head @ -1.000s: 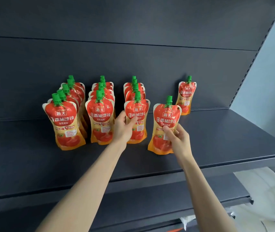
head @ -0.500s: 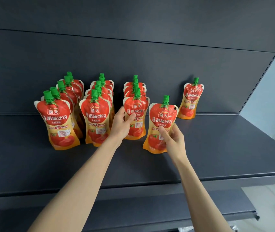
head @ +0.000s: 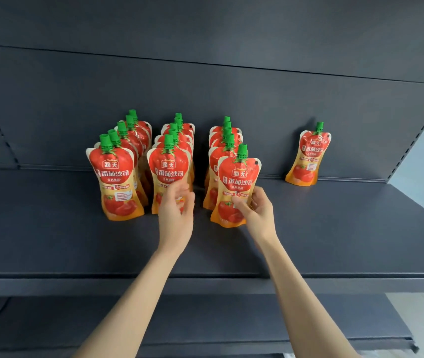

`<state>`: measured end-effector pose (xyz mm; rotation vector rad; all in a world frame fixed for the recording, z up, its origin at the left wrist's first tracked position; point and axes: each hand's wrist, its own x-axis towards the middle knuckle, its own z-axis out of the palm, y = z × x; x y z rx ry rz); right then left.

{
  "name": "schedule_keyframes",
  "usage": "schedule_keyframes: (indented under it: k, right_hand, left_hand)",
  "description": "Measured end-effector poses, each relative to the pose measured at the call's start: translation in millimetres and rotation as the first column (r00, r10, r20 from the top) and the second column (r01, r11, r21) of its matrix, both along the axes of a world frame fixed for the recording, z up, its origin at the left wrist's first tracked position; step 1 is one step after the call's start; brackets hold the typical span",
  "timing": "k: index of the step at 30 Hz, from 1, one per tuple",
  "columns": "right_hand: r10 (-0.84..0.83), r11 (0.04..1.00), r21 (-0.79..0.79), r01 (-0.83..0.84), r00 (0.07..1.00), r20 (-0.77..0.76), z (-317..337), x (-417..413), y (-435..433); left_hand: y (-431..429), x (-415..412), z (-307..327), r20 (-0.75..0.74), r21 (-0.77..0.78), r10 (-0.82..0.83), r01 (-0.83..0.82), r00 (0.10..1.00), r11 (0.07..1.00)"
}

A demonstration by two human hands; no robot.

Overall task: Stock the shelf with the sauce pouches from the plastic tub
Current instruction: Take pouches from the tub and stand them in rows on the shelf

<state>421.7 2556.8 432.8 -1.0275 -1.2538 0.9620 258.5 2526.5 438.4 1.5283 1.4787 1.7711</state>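
Red and orange sauce pouches with green caps stand in three rows on the dark shelf [head: 334,228]: a left row [head: 115,177], a middle row [head: 169,169] and a right row [head: 225,140]. My right hand [head: 257,213] grips the lower right side of a pouch [head: 236,182], which stands slightly tilted at the front of the right row. My left hand [head: 177,213] is blurred, fingers apart, holding nothing, in front of the middle row's front pouch. The plastic tub is out of view.
A single pouch [head: 309,156] stands alone against the back panel at the right. Another dark shelf [head: 205,326] runs below. Bare shelf surface lies in front of the rows and between the right row and the lone pouch.
My right hand has slid its pouch leftward to the front of the right row. My left hand let go of that row's front pouch and pulled back to the left.
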Motion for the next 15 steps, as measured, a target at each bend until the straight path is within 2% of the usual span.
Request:
schedule_keyframes:
  k: [3,5,9,15]
  right_hand:
    - [-0.038,0.999,-0.013,0.039,0.997,0.06,-4,-15,6]
    - [-0.087,0.996,-0.022,0.091,0.987,0.133,-6,-20,11]
    - [-0.087,0.996,0.018,0.085,0.976,0.199,-5,-21,16]
    - [-0.022,1.0,-0.017,0.023,0.997,0.079,-7,-27,14]
  left_hand:
    - [-5,-14,-9,-0.024,0.046,0.224,-0.223,0.974,0.974]
    - [-3,-19,-13,-0.073,0.034,0.306,-0.304,0.949,0.952]
    - [6,-22,-17,-0.122,-0.121,0.263,-0.278,0.957,0.953]
    - [20,-27,-22,-0.078,-0.242,0.185,-0.199,0.98,0.95]
